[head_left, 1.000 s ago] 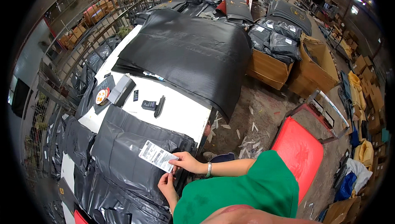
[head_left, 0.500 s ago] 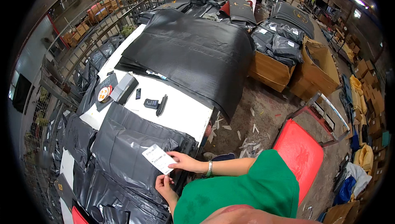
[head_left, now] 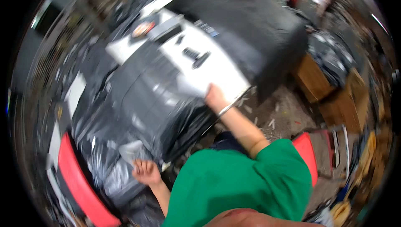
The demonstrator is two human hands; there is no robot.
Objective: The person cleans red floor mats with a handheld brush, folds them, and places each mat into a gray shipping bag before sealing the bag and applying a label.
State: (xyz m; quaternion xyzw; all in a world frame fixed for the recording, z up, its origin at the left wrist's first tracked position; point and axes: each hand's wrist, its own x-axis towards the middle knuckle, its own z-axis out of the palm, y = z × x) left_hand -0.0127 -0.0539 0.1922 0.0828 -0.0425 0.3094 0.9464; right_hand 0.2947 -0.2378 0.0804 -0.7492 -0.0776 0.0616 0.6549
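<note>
My right hand, with a band at the wrist, reaches across the near edge of the white table. Its fingers close on a white label sheet, blurred over the black plastic packages. Lower and to the left, my left hand has curled fingers. A pale piece of paper shows at its fingertips, apparently in its hold; motion blur hides its detail. Crinkled black plastic bags lie under and around it.
Beyond the packages sit a dark grey box and a slim black tool. Large black sheets cover the table's far part. Cardboard boxes stand at right. Red padded seats show at left and right.
My hands have moved apart: the right forward with a white sheet, the left down and leftward with a pale piece. The view has swung left, so the table appears farther right.
</note>
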